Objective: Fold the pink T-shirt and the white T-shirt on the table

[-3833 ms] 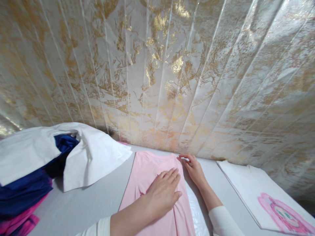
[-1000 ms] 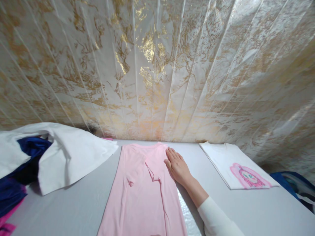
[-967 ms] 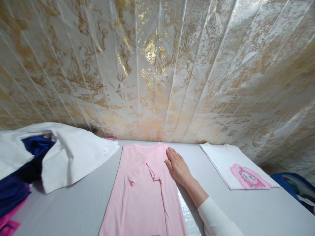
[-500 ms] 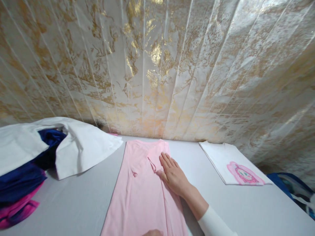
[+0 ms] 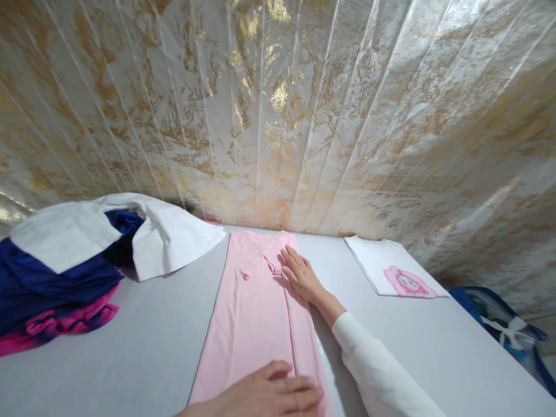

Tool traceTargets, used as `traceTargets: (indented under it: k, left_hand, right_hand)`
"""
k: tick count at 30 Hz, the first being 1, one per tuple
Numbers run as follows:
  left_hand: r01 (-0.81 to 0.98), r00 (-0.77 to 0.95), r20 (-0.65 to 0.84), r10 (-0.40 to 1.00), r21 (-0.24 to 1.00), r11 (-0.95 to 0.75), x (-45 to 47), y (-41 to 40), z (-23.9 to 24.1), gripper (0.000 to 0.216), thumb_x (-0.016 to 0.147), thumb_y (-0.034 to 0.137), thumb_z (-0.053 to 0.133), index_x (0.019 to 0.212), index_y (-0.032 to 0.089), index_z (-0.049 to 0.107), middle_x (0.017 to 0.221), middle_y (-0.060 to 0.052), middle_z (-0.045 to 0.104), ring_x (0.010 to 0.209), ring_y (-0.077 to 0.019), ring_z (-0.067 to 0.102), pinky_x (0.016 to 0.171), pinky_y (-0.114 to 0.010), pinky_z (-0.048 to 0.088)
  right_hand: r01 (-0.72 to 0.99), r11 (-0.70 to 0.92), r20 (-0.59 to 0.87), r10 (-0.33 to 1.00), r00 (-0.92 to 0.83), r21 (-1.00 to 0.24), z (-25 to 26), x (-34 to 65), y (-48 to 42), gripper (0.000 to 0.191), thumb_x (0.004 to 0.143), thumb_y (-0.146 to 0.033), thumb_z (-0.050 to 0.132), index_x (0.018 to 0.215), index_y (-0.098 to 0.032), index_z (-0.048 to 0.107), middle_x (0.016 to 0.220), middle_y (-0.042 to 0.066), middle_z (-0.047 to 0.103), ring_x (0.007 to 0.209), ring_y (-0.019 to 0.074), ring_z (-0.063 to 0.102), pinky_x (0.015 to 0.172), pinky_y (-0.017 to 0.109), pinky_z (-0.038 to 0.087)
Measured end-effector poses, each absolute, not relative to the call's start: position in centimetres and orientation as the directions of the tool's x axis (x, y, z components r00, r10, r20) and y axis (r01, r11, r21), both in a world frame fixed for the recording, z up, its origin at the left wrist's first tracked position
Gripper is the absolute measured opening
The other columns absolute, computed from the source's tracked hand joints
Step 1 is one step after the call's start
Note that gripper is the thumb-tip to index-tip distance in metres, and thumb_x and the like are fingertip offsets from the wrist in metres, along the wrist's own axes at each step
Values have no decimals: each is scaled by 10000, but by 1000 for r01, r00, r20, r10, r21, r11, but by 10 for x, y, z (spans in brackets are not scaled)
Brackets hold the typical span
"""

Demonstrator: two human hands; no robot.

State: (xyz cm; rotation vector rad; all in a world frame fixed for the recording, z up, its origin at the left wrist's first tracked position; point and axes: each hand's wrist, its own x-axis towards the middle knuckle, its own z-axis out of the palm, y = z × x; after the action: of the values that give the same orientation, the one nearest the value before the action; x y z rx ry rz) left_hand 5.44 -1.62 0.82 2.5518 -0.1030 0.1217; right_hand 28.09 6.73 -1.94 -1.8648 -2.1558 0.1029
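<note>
A pale pink garment, its sides folded inward into a long strip, lies flat with its neckline toward the wall. My right hand rests flat on its upper right part, fingers stretched out beside a small folded sleeve. Lower down, my left hand lies across the near part of the garment, its fingers extended over the folded right edge. Neither hand grips anything. The garment's nearest end is beyond the bottom of the view.
A folded white T-shirt with a pink cartoon print lies to the right on the white table. Heaped at left are white cloth and navy-and-pink clothing. A blue mesh bag is past the right edge. A gold-patterned wall stands behind.
My left hand has come further into view, onto the near part of the pink garment. My right hand stays on its upper right part. The whole view has shifted slightly.
</note>
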Motion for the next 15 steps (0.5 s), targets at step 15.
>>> traceTargets:
  k: [15]
  left_hand:
    - [-282, 948, 200, -246, 174, -944, 61, -37, -1, 388, 991, 241, 377, 1360, 163, 468, 1497, 36, 389, 1388, -155, 332, 1120, -302, 288]
  right_hand:
    - [987, 120, 80, 991, -111, -106, -16, 275, 18, 614, 985, -441, 321, 1484, -86, 288, 1558, 117, 213, 1444, 220, 204, 1157, 408, 235]
